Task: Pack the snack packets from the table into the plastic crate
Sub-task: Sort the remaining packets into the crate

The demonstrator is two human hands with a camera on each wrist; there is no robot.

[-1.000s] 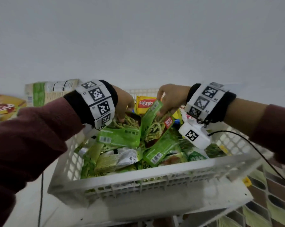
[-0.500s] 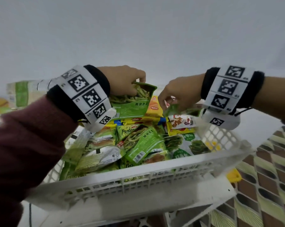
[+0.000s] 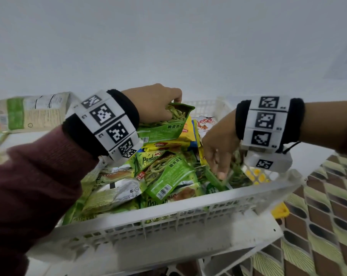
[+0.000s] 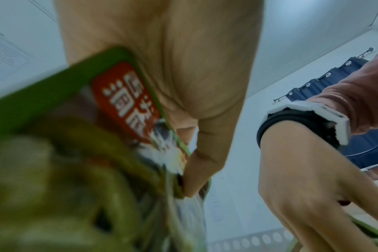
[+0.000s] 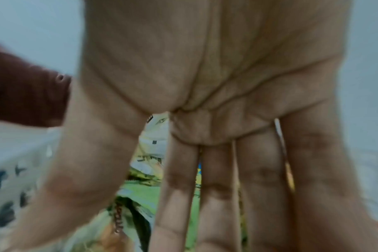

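A white plastic crate (image 3: 184, 214) is heaped with green, yellow and silver snack packets (image 3: 168, 176). My left hand (image 3: 158, 104) pinches the top edge of a green snack packet (image 3: 162, 128) and holds it above the pile at the crate's far side; the left wrist view shows that packet (image 4: 80, 136) close up, blurred. My right hand (image 3: 218, 154) reaches down into the crate's right part with straight fingers (image 5: 218, 187) spread over the packets; it grips nothing.
A large green-and-white packet (image 3: 33, 112) lies on the white table left of the crate, with another pack at the far left edge. A yellow object (image 3: 280, 211) sits by the crate's right corner. Patterned floor (image 3: 328, 216) is at the right.
My right hand has dropped from above the pile down into the crate's right side and has let go of the packet that it held. My left hand still holds its green packet aloft.
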